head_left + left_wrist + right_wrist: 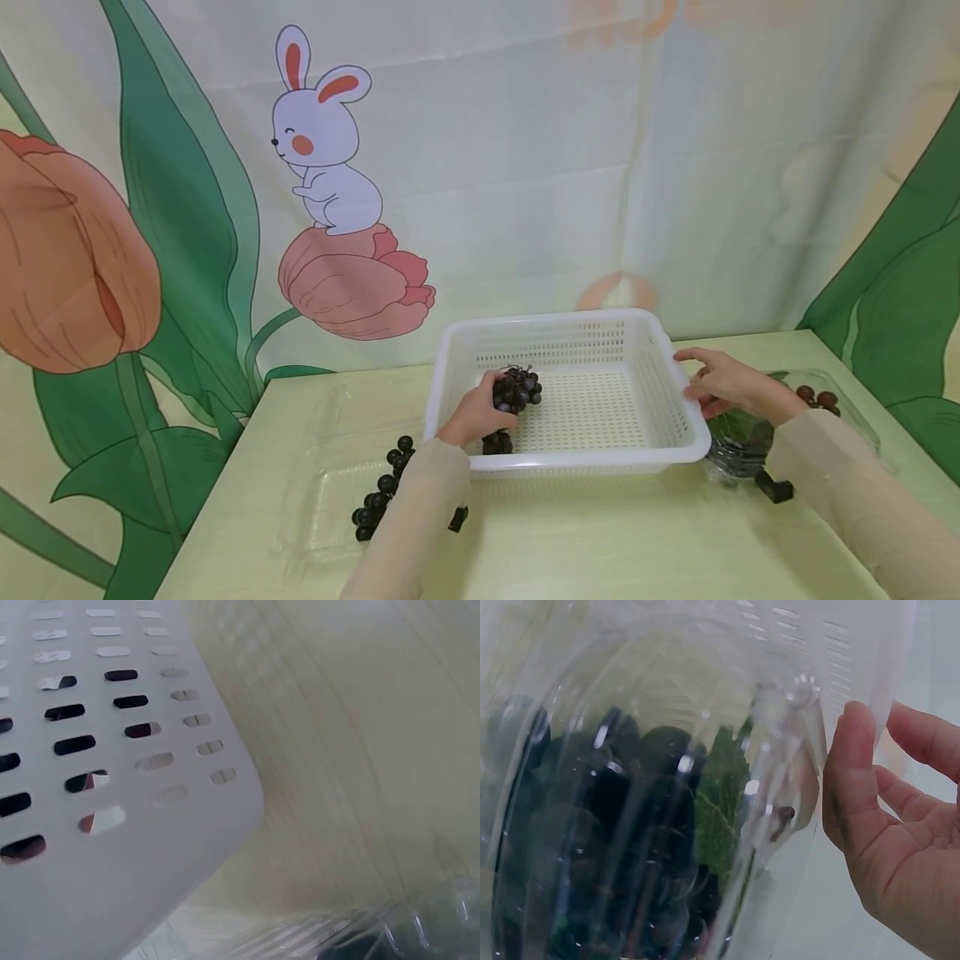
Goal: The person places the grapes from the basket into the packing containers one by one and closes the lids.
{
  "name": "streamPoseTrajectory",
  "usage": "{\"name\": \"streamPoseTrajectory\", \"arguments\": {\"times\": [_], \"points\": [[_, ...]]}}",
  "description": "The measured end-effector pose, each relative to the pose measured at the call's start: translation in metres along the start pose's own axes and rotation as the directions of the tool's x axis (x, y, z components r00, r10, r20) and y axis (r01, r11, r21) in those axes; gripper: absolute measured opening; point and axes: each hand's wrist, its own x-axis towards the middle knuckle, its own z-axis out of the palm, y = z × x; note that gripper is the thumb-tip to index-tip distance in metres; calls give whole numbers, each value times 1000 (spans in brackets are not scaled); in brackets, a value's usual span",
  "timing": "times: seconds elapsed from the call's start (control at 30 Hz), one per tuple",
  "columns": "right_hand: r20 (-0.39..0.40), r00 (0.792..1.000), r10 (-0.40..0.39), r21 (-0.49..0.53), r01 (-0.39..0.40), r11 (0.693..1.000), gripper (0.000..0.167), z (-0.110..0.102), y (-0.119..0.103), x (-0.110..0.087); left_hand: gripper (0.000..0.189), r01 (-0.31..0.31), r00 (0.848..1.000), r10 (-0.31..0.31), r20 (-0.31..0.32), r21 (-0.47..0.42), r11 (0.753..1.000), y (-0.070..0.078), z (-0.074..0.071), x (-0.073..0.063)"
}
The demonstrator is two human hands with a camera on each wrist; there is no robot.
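Observation:
A white plastic basket [592, 457] with slotted walls stands upright on the table. My left hand [477, 412] reaches over its left side and grips a bunch of dark grapes [522, 386] inside; a few lower grapes [497, 443] show beneath the hand. The left wrist view shows only the basket's outer wall [150, 847], with dark shapes behind its slots. My right hand [723, 382] holds the basket's right rim, its fingers [855, 742] against the edge. Just beside that hand, a clear plastic container [780, 757] holds dark grapes [660, 840] and a green leaf [721, 799].
Left of the basket lies an open clear plastic container [318, 508], with another bunch of black grapes [375, 502] at its right. Reddish grapes [816, 397] sit in clear packaging at the right. A printed curtain [525, 167] hangs behind the table.

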Motion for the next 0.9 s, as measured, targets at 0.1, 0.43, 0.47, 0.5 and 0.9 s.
{"name": "streamPoseTrajectory", "arguments": {"times": [0.1, 0.43, 0.47, 0.5, 0.9], "points": [[0, 1000, 2, 3, -2, 1000, 71, 0, 0, 0, 71, -6, 1000, 6, 1, -17, 1000, 1, 0, 0], [1, 1000, 4, 4, -4, 1000, 72, 0, 0, 0, 73, -6, 1000, 9, 21, -111, 994, 6, -2, -2], [1, 1000, 4, 4, -4, 1000, 72, 0, 0, 0, 73, -6, 1000, 8, 19, -112, 994, 6, -2, -2], [1, 1000, 5, 4, -5, 1000, 72, 0, 0, 0, 74, -7, 1000, 9, 18, -116, 993, 7, -2, -2], [2, 1000, 9, 5, -9, 1000, 73, 0, 1, 1, 76, -32, 999, 35, 18, -131, 991, 15, -7, -4]]}}
